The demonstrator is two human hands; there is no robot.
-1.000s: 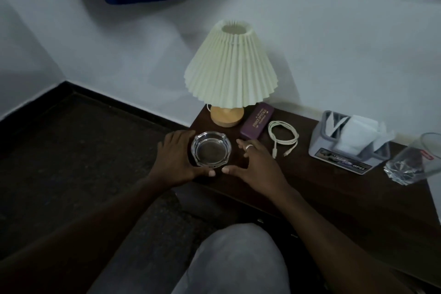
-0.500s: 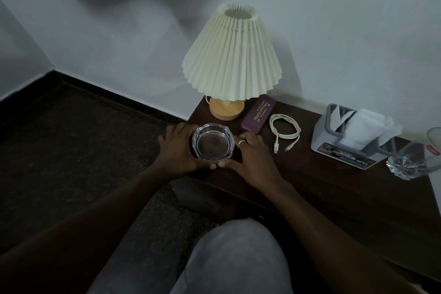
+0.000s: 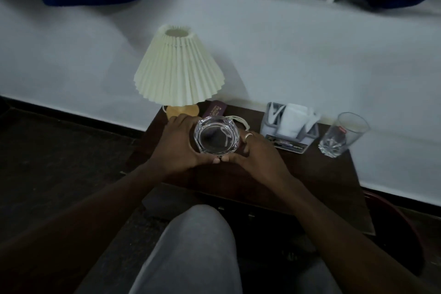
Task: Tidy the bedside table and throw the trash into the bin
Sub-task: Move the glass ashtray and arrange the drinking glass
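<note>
A clear glass ashtray (image 3: 216, 135) is lifted above the dark wooden bedside table (image 3: 322, 188), held between both hands. My left hand (image 3: 177, 148) grips its left side with curled fingers. My right hand (image 3: 256, 153), with a ring on one finger, grips its right side. The thumbs meet below the ashtray. Behind it lie a purple case (image 3: 214, 110) and a white cable (image 3: 239, 122), both partly hidden by the ashtray and my hands.
A cream pleated lamp (image 3: 179, 71) stands at the table's back left. A grey tissue holder (image 3: 290, 124) and a drinking glass (image 3: 342, 135) stand at the back right. A dark red rim (image 3: 403, 219) shows on the floor to the right. My knee (image 3: 193, 246) is below.
Both hands closed in on the ashtray and raised it off the table toward me. The view shifted, so the table's things now sit further right.
</note>
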